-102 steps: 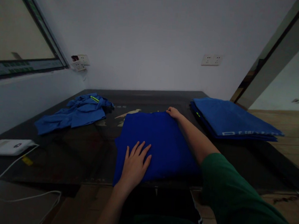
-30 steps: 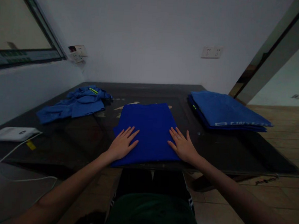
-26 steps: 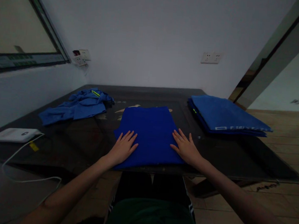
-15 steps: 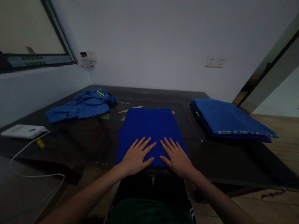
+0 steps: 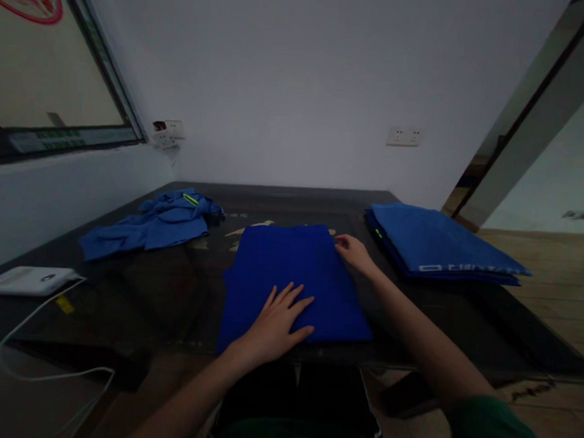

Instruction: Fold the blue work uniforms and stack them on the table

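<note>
A dark blue garment point(image 5: 289, 259), folded into a flat rectangle, lies on the dark table in front of me. My left hand point(image 5: 279, 321) rests flat on its near part, fingers spread. At the garment's far right edge, my right hand point(image 5: 354, 251) has its fingers curled together in a pinch at the cloth; the fingertips are small and dim. To the right lies a stack of folded blue garments point(image 5: 440, 239) with pale lettering on the near edge. A crumpled blue garment point(image 5: 159, 226) with a yellow-green stripe sits at the left.
A white device point(image 5: 27, 280) with a white cable point(image 5: 40, 311) lies on the table's point(image 5: 429, 322) left side; the cable hangs over the front edge. A white wall point(image 5: 291, 92) with sockets point(image 5: 404, 137) rises behind the table. A window point(image 5: 57, 62) is at the left.
My right hand has moved from lying flat on the garment's near part to its far right edge, and its fingers have curled. My left hand stays flat. The view has tilted up slightly.
</note>
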{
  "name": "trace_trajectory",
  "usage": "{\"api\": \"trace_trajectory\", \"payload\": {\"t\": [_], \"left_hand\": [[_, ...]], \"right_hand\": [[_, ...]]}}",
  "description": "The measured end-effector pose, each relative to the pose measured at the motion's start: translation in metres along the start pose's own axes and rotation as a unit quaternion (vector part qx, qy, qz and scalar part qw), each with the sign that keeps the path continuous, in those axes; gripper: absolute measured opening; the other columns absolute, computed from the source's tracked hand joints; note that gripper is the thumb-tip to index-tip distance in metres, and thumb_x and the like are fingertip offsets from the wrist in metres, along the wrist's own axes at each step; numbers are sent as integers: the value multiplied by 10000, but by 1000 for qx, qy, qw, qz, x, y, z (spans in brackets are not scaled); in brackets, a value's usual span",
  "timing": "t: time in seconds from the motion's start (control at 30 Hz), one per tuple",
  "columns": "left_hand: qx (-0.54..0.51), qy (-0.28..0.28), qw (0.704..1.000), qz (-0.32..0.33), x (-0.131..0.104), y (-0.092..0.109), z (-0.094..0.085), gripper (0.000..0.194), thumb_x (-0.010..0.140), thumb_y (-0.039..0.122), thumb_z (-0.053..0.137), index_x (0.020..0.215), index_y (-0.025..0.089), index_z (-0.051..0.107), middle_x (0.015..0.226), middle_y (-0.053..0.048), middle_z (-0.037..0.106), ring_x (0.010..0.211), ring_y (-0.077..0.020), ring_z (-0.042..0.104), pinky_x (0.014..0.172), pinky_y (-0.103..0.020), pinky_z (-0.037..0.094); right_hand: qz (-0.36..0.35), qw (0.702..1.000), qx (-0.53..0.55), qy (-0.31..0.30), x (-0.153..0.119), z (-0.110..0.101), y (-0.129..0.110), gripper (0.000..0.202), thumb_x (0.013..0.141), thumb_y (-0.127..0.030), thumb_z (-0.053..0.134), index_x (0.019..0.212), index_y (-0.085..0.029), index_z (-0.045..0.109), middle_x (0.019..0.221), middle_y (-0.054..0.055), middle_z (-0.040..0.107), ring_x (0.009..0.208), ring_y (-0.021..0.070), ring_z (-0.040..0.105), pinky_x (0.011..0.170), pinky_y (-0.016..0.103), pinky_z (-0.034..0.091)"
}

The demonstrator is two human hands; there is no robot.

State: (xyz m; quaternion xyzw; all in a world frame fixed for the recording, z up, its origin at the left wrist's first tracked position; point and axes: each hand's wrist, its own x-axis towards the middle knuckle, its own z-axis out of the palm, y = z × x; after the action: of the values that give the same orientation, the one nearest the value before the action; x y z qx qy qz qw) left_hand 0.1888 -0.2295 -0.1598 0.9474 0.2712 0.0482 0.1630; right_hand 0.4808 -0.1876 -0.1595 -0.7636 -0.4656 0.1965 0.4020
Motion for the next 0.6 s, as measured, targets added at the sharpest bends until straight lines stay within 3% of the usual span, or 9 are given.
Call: {"api": "trace_trajectory", "payload": {"t": [0.13, 0.23, 0.33, 0.47, 0.6], "left_hand": [[19, 25, 1000, -1, 10, 8, 9, 558, 913, 524, 460, 1426, 319, 382, 1542, -40, 304, 1445, -260, 185, 1164, -547, 148], [25, 35, 999, 1, 9, 5, 13, 550, 920, 531, 438, 1430, 335, 372, 1537, -29, 314, 1439, -258, 209, 1160, -551, 171], [31, 49, 998, 1, 8, 4, 16, 543, 922, 529, 436, 1426, 336, 377, 1538, -23, 314, 1438, -258, 211, 1160, -550, 176], [32, 59, 998, 3, 8, 3, 20, 538, 921, 525, 440, 1422, 338, 380, 1536, -16, 318, 1436, -262, 212, 1162, -551, 172], [24, 68, 997, 4, 8, 3, 22, 543, 922, 528, 432, 1425, 330, 375, 1532, -30, 324, 1434, -270, 219, 1158, -560, 177]], "right_hand": [[80, 995, 55, -6, 51, 16, 7, 231, 852, -162, 569, 1066, -92, 621, 782, 64, 667, 616, 117, 595, 574, 221, 469], [113, 989, 91, -4, 70, 25, 14, 157, 857, -194, 589, 977, -102, 630, 715, 36, 639, 543, 87, 543, 509, 192, 419], [132, 984, 116, -16, 86, 31, 16, 162, 871, -247, 603, 946, -107, 636, 778, 44, 646, 594, 91, 560, 543, 205, 444], [149, 978, 141, -41, 105, 41, 12, 278, 917, -337, 562, 1108, -136, 591, 1040, 63, 628, 850, 152, 623, 733, 327, 539], [158, 974, 154, -45, 118, 50, 6, 340, 916, -345, 563, 1198, -155, 553, 1177, 85, 585, 990, 198, 605, 831, 402, 530]]}}
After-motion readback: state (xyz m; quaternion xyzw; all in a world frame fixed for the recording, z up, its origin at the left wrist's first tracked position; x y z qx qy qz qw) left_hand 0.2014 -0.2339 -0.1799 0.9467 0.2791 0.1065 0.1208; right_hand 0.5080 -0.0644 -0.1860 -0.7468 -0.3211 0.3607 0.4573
